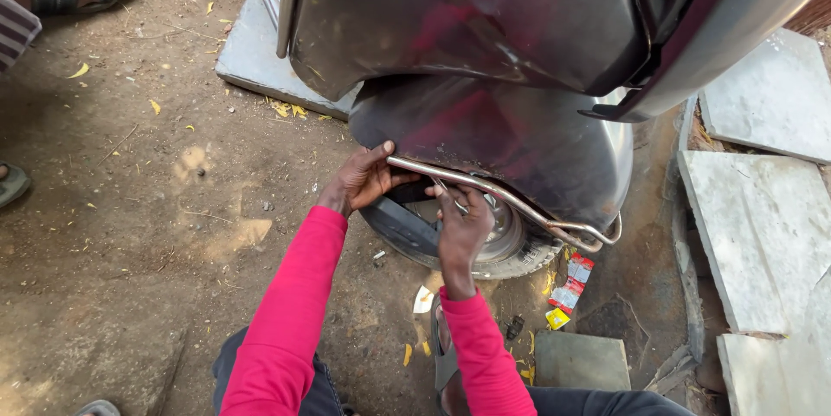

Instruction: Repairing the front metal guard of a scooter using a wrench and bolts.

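Two bare hands work at the scooter's front wheel (498,247). Left hand (363,178), grip closed around the upper end of the chrome guard rail (511,201), thumb over it. Right hand (463,230) sits just toward 4 o'clock, fingers curled at the rail near the hub (whether it pinches anything, cannot tell). Rail's long axis runs 10 to 4 o'clock under the dark mudguard (511,139). Snack wrappers (571,286) lie on dirt ground (130,234).

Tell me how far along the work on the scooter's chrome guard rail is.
Done: the guard rail already lies along the fender above the wheel. In hand: the left hand holds its front end, and the right hand works at a bracket mid-rail. Left: I cannot see fasteners, so tightening cannot be judged.
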